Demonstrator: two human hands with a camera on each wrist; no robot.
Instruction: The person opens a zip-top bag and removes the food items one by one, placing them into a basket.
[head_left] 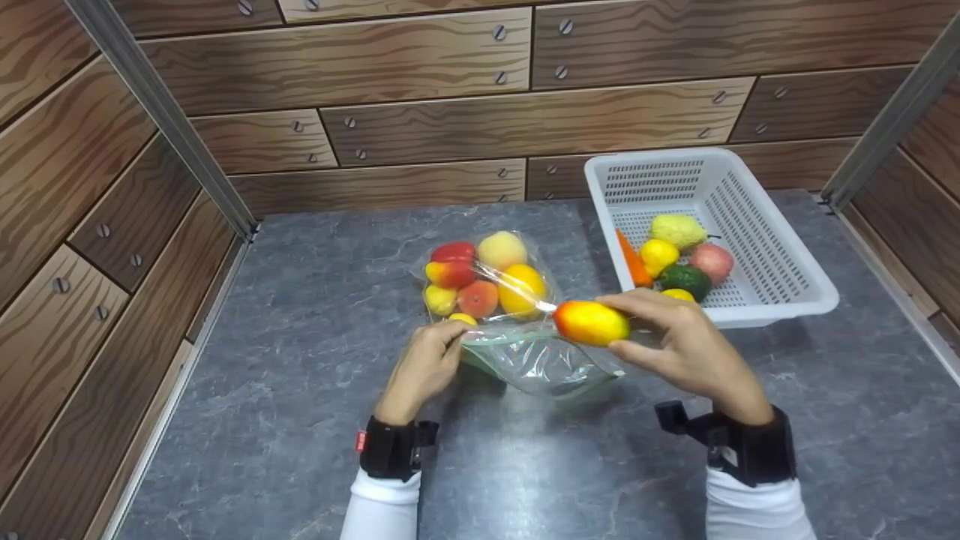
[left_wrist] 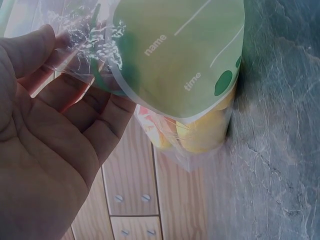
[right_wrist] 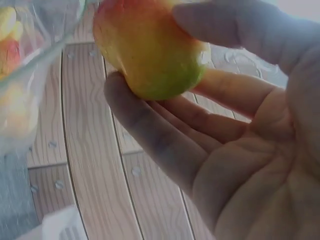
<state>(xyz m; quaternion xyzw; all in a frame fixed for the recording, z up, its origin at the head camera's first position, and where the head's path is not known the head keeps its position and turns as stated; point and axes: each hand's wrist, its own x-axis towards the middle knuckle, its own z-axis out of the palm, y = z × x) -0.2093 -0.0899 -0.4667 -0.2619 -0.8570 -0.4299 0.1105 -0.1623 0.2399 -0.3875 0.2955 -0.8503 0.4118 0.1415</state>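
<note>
A clear zip bag [head_left: 544,358] with a green-edged mouth lies on the table, its opening toward me. Inside it are several fruits, among them an orange [head_left: 523,291], a pale peach [head_left: 502,250] and a red pepper-like piece [head_left: 453,253]. My left hand [head_left: 425,364] pinches the bag's left edge at the mouth; the left wrist view shows the bag's green label [left_wrist: 185,65] beside the fingers. Between thumb and fingers my right hand [head_left: 686,341] holds a red-yellow mango [head_left: 592,323], with a greenish end [right_wrist: 165,82], at the right side of the bag's mouth.
A white slotted basket [head_left: 814,300] stands at the right, behind my right hand. It holds a carrot [head_left: 634,259], a yellow-green bumpy fruit [head_left: 677,231], a lemon [head_left: 658,258], a dark green avocado-like piece [head_left: 685,282] and a pink fruit [head_left: 712,262]. Wood-patterned walls [head_left: 420,135] enclose the grey table [head_left: 300,420].
</note>
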